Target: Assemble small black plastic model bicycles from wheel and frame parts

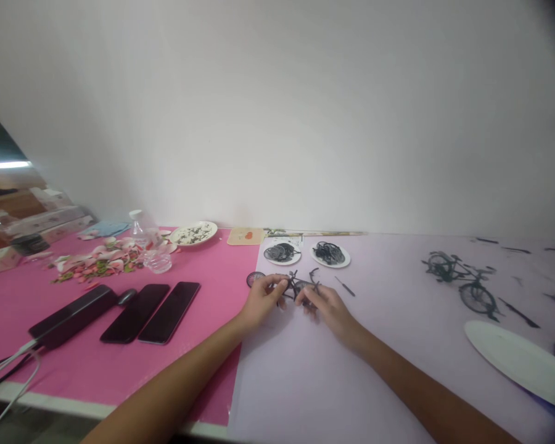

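Both hands hold a small black model bicycle [294, 285] above the pale sheet. My left hand [264, 300] pinches its left part between thumb and fingers. On the right side, my right hand [329, 308] has its fingers closed around the frame near a wheel. Fingers hide much of the model. A dark spoked wheel [255, 279] shows just beyond my left hand; I cannot tell whether it is attached. Past my right fingertips is a thin black curved part [313, 274]. A slim dark tool [346, 287] lies to the right of it.
Two white plates [282, 261] [330, 264] of black parts stand behind the hands. A finished-looking model bicycle [462, 277] and a large white plate [513, 357] are at right. Two phones [169, 313] [134, 313], a black power strip [74, 314] and pink petal-like pieces [104, 259] occupy the pink left side.
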The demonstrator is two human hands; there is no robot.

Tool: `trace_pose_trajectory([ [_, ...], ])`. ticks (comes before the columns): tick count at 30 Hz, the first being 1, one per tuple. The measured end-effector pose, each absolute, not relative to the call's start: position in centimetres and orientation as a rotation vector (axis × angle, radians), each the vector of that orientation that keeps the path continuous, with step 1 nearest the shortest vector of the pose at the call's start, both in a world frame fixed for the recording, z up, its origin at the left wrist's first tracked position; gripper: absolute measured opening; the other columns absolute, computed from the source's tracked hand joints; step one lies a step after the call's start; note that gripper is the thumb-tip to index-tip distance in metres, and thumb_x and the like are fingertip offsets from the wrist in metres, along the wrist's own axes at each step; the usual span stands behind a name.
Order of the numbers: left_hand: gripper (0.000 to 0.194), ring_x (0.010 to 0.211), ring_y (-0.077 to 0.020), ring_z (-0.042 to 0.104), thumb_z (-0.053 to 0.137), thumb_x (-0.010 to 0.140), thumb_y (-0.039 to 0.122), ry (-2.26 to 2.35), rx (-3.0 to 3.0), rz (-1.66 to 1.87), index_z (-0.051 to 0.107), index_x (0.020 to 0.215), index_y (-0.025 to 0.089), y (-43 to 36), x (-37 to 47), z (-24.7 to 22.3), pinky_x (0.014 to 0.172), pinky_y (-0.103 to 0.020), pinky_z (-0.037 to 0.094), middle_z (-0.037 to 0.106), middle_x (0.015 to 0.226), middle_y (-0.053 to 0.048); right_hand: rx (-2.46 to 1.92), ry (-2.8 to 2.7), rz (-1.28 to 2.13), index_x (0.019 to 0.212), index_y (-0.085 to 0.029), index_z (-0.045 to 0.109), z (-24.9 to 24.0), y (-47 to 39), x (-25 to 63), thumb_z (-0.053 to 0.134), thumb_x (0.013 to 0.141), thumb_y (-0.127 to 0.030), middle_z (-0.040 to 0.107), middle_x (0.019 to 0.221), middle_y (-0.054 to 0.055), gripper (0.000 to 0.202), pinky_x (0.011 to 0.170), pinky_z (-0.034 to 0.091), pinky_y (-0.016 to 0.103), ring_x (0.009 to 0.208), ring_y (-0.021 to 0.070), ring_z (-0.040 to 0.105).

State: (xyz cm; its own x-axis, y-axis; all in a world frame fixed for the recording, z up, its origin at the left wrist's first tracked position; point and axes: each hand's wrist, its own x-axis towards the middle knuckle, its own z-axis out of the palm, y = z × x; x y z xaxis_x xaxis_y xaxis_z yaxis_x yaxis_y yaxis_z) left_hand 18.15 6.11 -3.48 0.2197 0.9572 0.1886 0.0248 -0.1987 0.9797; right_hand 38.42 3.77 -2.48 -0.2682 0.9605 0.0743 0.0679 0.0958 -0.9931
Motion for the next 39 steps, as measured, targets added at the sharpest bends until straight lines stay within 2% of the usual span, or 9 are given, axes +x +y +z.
trace_pose_trajectory([
  [5,0.056,0.052,-0.0120,0.060,0.067,0.088,0.062,0.966,1.478,1.137,0.071,0.108,0.011,6.3,18.1,-3.6,0.051,-0.023,0.044,0.068,0.075,-0.004,-1.061,-1.493,1.319,0.083,-0.017,0.071,-2.7,3.9,38.5,0.061,0.091,-0.063,0.066,0.073,0.004,0.048,0.052,0.041,0.026,0.058,0.0136,0.055],
  [11,0.055,0.044,-0.0078,0.042,0.064,0.089,0.065,0.947,1.476,1.099,0.071,0.097,0.012,6.7,17.9,-4.2,0.046,-0.021,0.035,0.048,0.054,0.005,-1.047,-1.473,1.352,0.083,-0.017,0.070,-2.6,3.8,38.4,0.063,0.090,-0.063,0.070,0.080,0.006,0.048,0.050,0.039,0.025,0.057,0.0128,0.055],
  [15,0.055,0.045,-0.0076,0.041,0.064,0.087,0.067,0.922,1.459,1.078,0.070,0.092,0.013,6.9,17.7,-4.3,0.047,-0.022,0.034,0.051,0.059,0.004,-1.042,-1.468,1.361,0.083,-0.017,0.069,-2.5,3.8,38.4,0.062,0.091,-0.063,0.071,0.081,0.007,0.048,0.050,0.039,0.025,0.059,0.0134,0.057],
  [20,0.053,0.046,-0.0071,0.039,0.063,0.088,0.066,0.933,1.466,1.060,0.069,0.091,0.013,6.8,17.7,-4.3,0.046,-0.021,0.031,0.048,0.057,0.004,-1.017,-1.450,1.376,0.083,-0.016,0.068,-2.7,3.9,38.5,0.062,0.091,-0.062,0.071,0.084,0.008,0.047,0.051,0.040,0.025,0.060,0.0132,0.057],
  [26,0.052,0.049,-0.0058,0.038,0.065,0.088,0.063,0.924,1.493,1.063,0.070,0.090,0.012,6.6,17.8,-3.8,0.047,-0.020,0.032,0.056,0.067,0.001,-0.993,-1.445,1.349,0.087,-0.016,0.067,-2.7,3.9,38.4,0.061,0.093,-0.060,0.072,0.085,0.007,0.045,0.056,0.042,0.026,0.062,0.0134,0.058],
  [39,0.050,0.048,-0.0055,0.039,0.072,0.083,0.062,0.927,1.467,1.076,0.068,0.084,0.012,6.5,17.9,-3.5,0.044,-0.019,0.031,0.051,0.063,0.003,-1.026,-1.403,1.281,0.097,-0.017,0.065,-3.0,4.0,38.4,0.063,0.093,-0.061,0.072,0.083,0.007,0.045,0.055,0.042,0.026,0.063,0.0152,0.059],
])
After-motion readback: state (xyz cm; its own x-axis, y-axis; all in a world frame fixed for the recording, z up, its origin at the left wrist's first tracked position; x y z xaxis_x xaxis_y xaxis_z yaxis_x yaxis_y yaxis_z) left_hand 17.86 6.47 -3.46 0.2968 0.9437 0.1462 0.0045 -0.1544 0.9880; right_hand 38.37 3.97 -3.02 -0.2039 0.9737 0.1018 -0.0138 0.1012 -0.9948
